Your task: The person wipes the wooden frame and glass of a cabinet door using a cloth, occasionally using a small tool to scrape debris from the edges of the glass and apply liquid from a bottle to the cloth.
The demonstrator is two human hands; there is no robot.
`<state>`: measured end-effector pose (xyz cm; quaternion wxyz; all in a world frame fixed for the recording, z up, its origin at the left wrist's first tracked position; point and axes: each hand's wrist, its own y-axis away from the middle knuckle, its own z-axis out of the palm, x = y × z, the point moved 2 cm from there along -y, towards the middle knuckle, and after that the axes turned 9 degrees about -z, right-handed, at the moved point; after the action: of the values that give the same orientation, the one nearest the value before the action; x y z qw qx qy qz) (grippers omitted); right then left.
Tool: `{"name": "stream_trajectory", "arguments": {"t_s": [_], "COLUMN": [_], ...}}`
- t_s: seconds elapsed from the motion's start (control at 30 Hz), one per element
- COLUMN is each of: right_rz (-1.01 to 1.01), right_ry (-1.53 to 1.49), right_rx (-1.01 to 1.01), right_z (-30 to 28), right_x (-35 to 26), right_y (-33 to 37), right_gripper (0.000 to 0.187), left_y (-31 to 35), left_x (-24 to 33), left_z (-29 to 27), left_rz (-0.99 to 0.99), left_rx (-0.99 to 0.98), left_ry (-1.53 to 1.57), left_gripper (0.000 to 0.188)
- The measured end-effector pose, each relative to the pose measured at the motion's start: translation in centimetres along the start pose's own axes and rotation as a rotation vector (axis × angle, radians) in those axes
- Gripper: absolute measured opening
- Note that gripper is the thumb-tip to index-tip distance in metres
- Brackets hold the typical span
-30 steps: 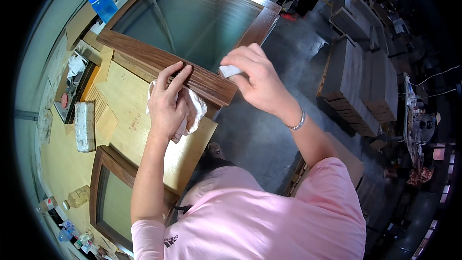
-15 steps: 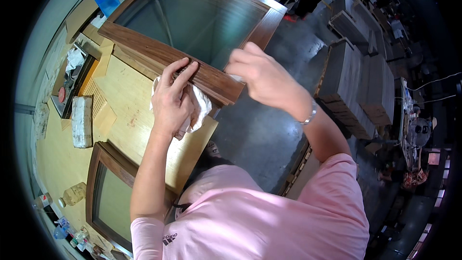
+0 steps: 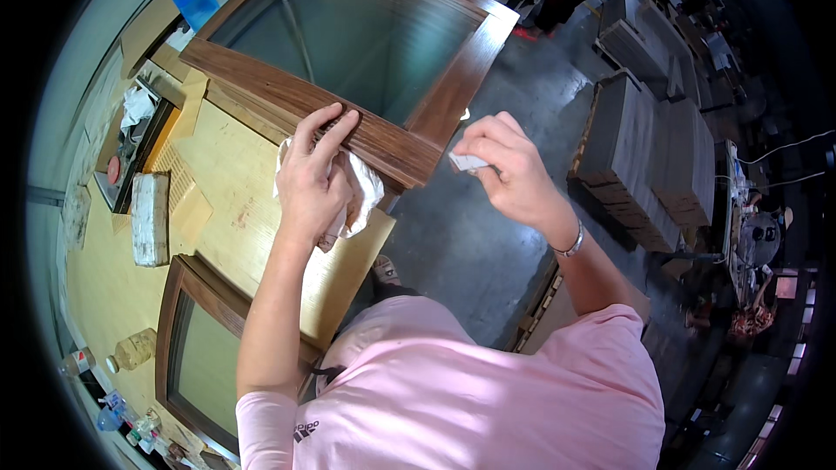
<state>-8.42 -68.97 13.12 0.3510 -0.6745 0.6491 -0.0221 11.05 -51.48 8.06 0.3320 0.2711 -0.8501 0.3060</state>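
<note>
One glazed wooden frame lies partly under the left hand.

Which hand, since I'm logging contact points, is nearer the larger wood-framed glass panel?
Left. The left hand touches the larger wood-framed glass panel along its near rail; the right hand, pinching a small white pad, is off its right edge, apparently apart.

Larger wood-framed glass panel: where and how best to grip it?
Probably its right rail, from the right, pinched above and below: that straight bar is uncovered and seems to overhang the bench; the left hand touches the near rail.
</note>
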Motion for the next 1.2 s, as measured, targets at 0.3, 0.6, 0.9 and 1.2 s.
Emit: {"name": "stream_trajectory", "arguments": {"t_s": [0.3,0.6,0.9,1.2], "right_rz": [0.105,0.328,-0.033,0.014], "right_ry": [-0.251,-0.291,-0.101,0.042], "right_rx": [0.269,0.381,0.416,0.404], "right_z": [2.3,0.7,3.8,4.5], "right_x": [-1.6,6.7,-3.3,-4.4], "right_y": [1.4,-7.4,1.4,2.5], "right_gripper": [0.028,0.021,0.040,0.034], "left_y": [0.1,-3.5,-3.4,-3.0], "left_x": [-0.3,8.2,1.4,1.0], "left_z": [0.0,-2.7,-1.4,-1.1], "left_rz": [-0.001,0.250,0.151,0.149], "left_rx": [-0.019,0.011,0.036,0.068], "left_ry": [-0.010,0.194,-0.277,-0.213], "left_gripper": [0.051,0.022,0.014,0.012]}}
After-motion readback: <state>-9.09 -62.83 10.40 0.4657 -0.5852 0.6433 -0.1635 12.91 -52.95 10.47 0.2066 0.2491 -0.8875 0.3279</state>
